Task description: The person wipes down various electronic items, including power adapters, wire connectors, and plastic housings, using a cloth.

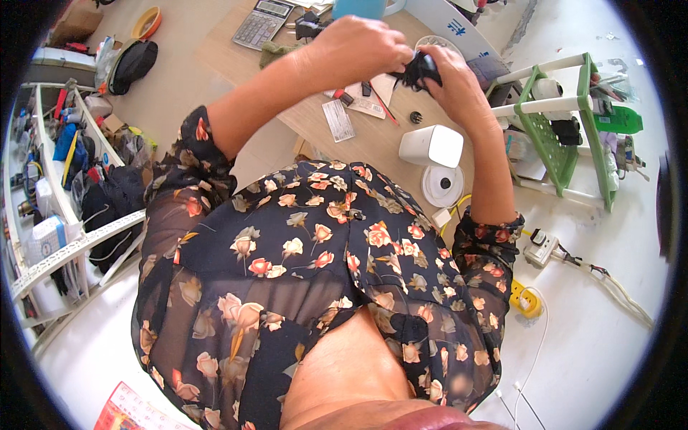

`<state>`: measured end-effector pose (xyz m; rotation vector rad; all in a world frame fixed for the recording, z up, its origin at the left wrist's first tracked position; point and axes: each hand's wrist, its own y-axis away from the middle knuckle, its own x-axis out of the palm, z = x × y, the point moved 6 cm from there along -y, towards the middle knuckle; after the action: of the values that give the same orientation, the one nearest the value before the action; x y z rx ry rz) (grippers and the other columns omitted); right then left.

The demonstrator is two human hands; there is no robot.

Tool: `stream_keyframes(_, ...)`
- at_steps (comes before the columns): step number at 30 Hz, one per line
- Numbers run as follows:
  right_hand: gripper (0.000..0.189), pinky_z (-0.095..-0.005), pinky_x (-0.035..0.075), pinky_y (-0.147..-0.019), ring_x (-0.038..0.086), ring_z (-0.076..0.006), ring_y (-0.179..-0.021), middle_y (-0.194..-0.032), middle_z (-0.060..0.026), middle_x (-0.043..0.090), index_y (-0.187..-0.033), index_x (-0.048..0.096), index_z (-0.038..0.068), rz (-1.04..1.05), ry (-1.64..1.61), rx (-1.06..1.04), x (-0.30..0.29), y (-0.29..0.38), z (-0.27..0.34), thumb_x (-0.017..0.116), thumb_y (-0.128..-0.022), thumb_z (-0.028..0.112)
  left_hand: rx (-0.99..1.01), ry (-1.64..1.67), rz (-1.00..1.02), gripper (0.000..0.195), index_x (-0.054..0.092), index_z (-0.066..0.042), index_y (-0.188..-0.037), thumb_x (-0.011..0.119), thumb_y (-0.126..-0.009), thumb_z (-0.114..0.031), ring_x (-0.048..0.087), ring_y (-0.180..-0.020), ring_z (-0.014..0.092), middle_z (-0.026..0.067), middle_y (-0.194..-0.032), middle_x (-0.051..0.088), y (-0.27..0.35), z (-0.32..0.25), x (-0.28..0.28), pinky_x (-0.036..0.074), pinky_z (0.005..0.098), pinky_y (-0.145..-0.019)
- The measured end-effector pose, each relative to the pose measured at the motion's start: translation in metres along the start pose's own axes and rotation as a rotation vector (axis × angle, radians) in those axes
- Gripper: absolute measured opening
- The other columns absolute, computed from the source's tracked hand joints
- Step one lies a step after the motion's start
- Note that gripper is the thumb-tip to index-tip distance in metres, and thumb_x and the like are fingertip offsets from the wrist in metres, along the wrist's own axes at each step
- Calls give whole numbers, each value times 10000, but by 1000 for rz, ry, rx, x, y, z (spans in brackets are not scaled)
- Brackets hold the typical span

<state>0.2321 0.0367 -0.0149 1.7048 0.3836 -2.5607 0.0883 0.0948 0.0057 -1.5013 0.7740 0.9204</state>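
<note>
Above the wooden table [301,115], my left hand [365,51] has its fingers closed at the left side of a dark, glossy object with black strands or cord [422,70]. My right hand [454,80] grips that object from the right, fingers and thumb around it. Motion blur and the fingers hide its exact kind. Beneath lie a red pencil-like stick [384,102], a printed paper slip [338,121] and a small round black part [415,117]. A white rounded box [431,146] stands nearer my body, beside a white disc with a black centre [443,185].
A calculator [262,24], a green cloth [277,52] and a blue mug [360,8] occupy the far side. At right stand a green-and-white rack [553,129] and a yellow power strip [525,301]. Crowded white shelving [80,242] is at left.
</note>
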Motion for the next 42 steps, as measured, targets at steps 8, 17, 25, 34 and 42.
stream_keyframes(8, 453, -259, 476, -862, 569, -118, -983, -1058, -51, 600, -1216, 490, -1, 272, -1069, 34, 0, -1, 29, 713, -838, 113, -496, 1135, 260, 238, 712, -80, -918, 712, -863, -312, 562, -707, 87, -20, -790, 654, 11, 69, 55, 468, 253, -665)
stream_keyframes(17, 475, -247, 488, -853, 604, -121, -977, -1106, -74, 627, -1301, 503, -21, -187, -1529, 301, 15, -1, -7, 653, -869, 105, -957, 1533, -35, 244, 641, -26, -1130, 519, -990, -185, 605, -698, 97, 33, -845, 658, 38, 29, 98, 510, 252, -667)
stream_keyframes(25, 241, -260, 522, -771, 638, -125, -871, -982, -54, 657, -1108, 606, -7, -445, -1710, 538, 44, 10, -25, 645, -906, 119, -1065, 1603, -350, 372, 566, -3, -1181, 403, -1014, -294, 661, -825, 178, 146, -1011, 674, 42, 16, 53, 533, 290, -763)
stream_keyframes(34, 164, -291, 496, -813, 609, -125, -896, -977, -16, 639, -1049, 614, 58, -452, -1794, 624, 47, 17, -8, 639, -921, 158, -661, 1178, -379, 400, 603, 4, -1224, 467, -1009, -304, 647, -872, 162, 111, -1011, 679, 44, 9, 33, 508, 288, -808)
stream_keyframes(42, 201, -278, 486, -813, 609, -109, -889, -994, -15, 644, -1083, 609, 62, -513, -1788, 611, 44, 22, 6, 643, -917, 170, -551, 991, -471, 335, 597, -34, -1245, 545, -989, -243, 575, -820, 81, 4, -893, 620, 30, 8, 17, 477, 227, -766)
